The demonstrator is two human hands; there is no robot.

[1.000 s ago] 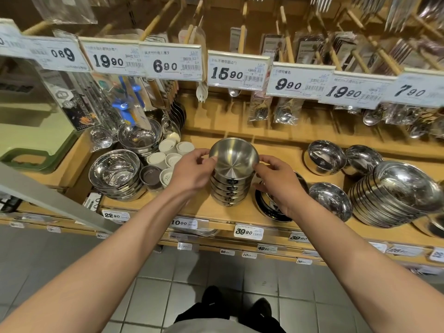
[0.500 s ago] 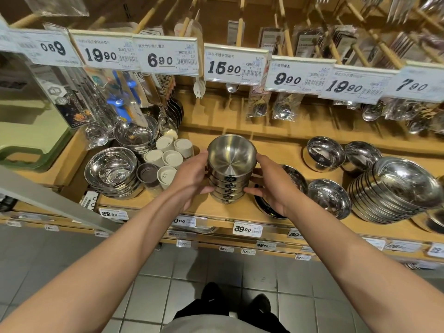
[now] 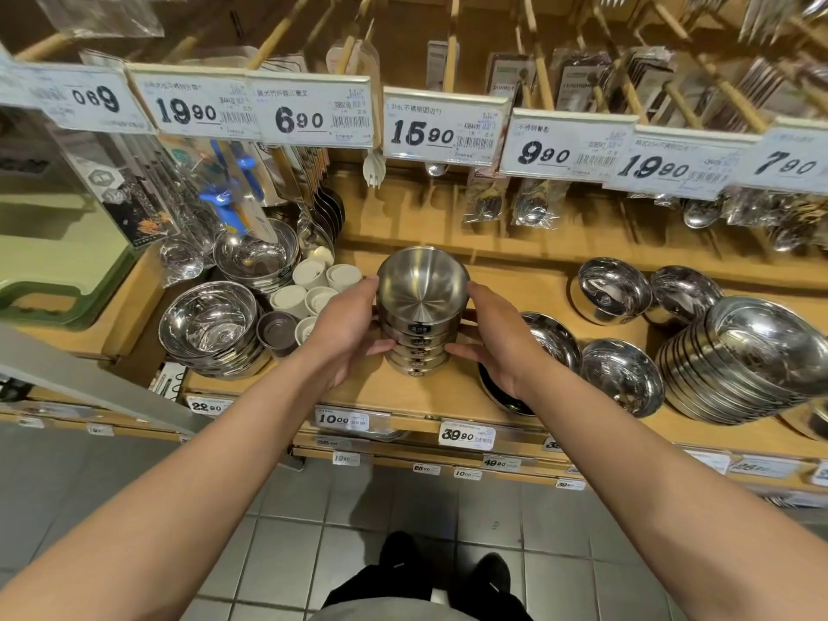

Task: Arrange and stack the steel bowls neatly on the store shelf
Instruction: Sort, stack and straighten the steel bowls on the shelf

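Steel bowls stack (image 3: 421, 324): stands upright on the wooden shelf (image 3: 515, 280), mid-front | your left hand (image 3: 347, 333) cups its left side, fingers curled round it | your right hand (image 3: 497, 340) cups its right side | mirror-finish bowl pile (image 3: 735, 356) leans well apart, to the right.

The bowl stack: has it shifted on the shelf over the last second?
No. The bowl stack sits just right of the white cups, as before.

Shop: price tags (image 3: 445, 130) along shelf (image 3: 515, 280), hanging packaged cutlery (image 3: 535, 208).
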